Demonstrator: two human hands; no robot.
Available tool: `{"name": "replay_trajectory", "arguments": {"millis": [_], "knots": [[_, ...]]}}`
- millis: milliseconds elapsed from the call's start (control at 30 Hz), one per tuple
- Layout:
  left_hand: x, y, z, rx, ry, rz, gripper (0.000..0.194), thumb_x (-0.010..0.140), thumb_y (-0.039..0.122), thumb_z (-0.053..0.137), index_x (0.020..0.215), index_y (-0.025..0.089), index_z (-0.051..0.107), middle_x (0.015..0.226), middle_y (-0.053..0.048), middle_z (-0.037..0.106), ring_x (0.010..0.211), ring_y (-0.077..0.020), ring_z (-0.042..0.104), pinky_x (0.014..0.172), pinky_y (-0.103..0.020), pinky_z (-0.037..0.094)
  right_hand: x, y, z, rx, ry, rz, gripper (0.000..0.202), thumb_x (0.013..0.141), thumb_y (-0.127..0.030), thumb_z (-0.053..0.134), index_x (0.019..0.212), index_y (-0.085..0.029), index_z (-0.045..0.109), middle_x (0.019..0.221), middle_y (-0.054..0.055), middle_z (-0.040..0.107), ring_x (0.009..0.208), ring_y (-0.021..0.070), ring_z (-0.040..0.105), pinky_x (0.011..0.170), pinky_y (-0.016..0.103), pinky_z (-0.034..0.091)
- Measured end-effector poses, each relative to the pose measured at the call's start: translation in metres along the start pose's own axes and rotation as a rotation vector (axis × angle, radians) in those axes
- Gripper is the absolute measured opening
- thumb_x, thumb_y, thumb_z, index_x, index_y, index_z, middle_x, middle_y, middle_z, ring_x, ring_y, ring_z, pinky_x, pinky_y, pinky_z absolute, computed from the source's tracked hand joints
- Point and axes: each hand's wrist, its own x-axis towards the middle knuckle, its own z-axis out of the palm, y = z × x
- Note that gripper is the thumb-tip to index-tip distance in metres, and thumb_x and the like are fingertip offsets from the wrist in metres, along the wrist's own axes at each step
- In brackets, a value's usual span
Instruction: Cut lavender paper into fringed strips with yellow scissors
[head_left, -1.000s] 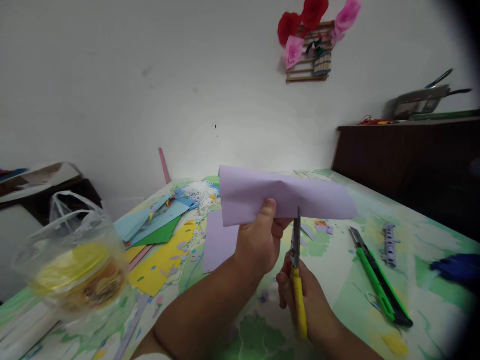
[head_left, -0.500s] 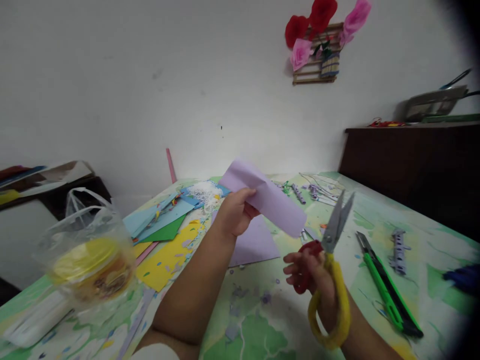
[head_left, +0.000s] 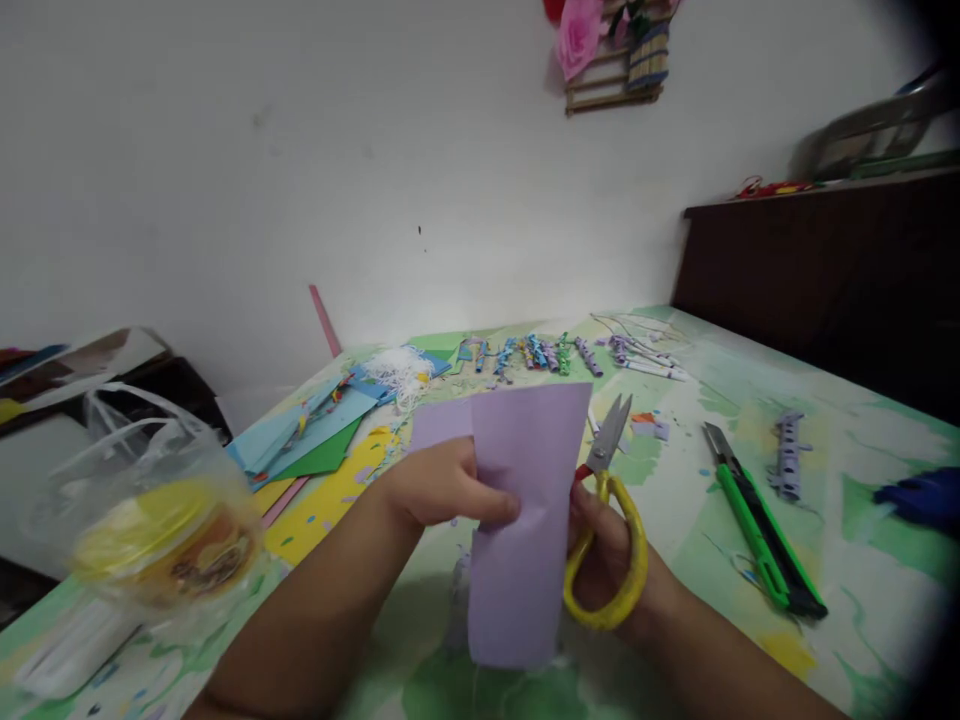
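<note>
My left hand (head_left: 442,485) pinches a folded strip of purple paper (head_left: 525,540), its thumb lying across the front. The strip stands upright above the table. On its right side, my right hand (head_left: 607,545) is closed on scissors (head_left: 611,440) with one yellow and one red handle, blades pointing up and slightly parted. Part of the right fingers is hidden behind the paper. Another purple sheet (head_left: 439,422) lies on the table behind the left hand.
A green box cutter (head_left: 765,535) and a purple rolled piece (head_left: 789,455) lie at right. Small decorated rolls (head_left: 551,355) line the back. Coloured sheets (head_left: 322,450) and a plastic bag with a yellow-lidded tub (head_left: 157,540) are at left.
The purple strip has turned from slanted to upright and come lower and nearer. My right hand has brought the scissors left, up beside the paper. The view has shifted downward.
</note>
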Motion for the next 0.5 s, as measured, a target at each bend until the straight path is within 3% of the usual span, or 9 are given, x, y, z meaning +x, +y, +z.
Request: {"name": "replay_trajectory", "arguments": {"millis": [67, 133, 300, 400, 500], "knots": [[-0.008, -0.01, 0.0, -0.089, 0.02, -0.024, 0.018, 0.05, 0.013, 0.073, 0.067, 0.015, 0.073, 0.063, -0.002, 0.068, 0.054, -0.0134, 0.058, 0.051, -0.021, 0.044, -0.005, -0.001, 0.003, 0.118, -0.103, 0.036, 0.046, 0.074, -0.064, 0.049, 0.088, -0.023, 0.064, 0.069, 0.006, 0.066, 0.064, 0.0231, 0.063, 0.056, 0.035, 0.048], [-0.016, -0.022, -0.007, -0.245, 0.104, -0.042, 0.02, 0.05, 0.019, 0.076, 0.069, 0.015, 0.073, 0.061, -0.003, 0.068, 0.051, -0.0136, 0.058, 0.049, -0.021, 0.043, -0.006, -0.001, 0.002, 0.189, -0.121, 0.03, 0.048, 0.068, -0.063, 0.054, 0.097, -0.026, 0.06, 0.073, 0.003, 0.065, 0.062, 0.0216, 0.061, 0.054, 0.033, 0.047], [-0.021, -0.064, -0.025, -0.436, 0.195, -0.098, 0.033, 0.047, 0.025, 0.084, 0.076, 0.013, 0.071, 0.068, -0.007, 0.07, 0.056, -0.0166, 0.063, 0.055, -0.024, 0.047, 0.0, -0.001, -0.01, 0.102, -0.009, -0.036, 0.04, 0.061, -0.049, 0.063, 0.094, -0.028, 0.058, 0.076, -0.001, 0.063, 0.063, 0.0195, 0.058, 0.057, 0.031, 0.046], [-0.019, -0.086, -0.024, -0.523, 0.31, -0.1, 0.035, 0.054, 0.024, 0.083, 0.085, 0.015, 0.069, 0.079, -0.006, 0.072, 0.067, -0.0163, 0.066, 0.065, -0.026, 0.05, 0.003, -0.004, -0.018, -0.043, 0.069, -0.036, 0.025, 0.062, -0.033, 0.065, 0.085, -0.025, 0.056, 0.072, -0.002, 0.061, 0.062, 0.0177, 0.056, 0.057, 0.03, 0.046], [-0.019, -0.1, -0.015, -0.598, 0.289, -0.112, 0.043, 0.055, 0.026, 0.083, 0.093, 0.014, 0.067, 0.087, -0.008, 0.071, 0.073, -0.0176, 0.067, 0.07, -0.027, 0.051, 0.005, -0.009, -0.025, -0.21, 0.163, -0.027, 0.019, 0.065, -0.027, 0.065, 0.076, -0.023, 0.05, 0.06, -0.006, 0.052, 0.054, 0.0143, 0.05, 0.051, 0.027, 0.041]]}}
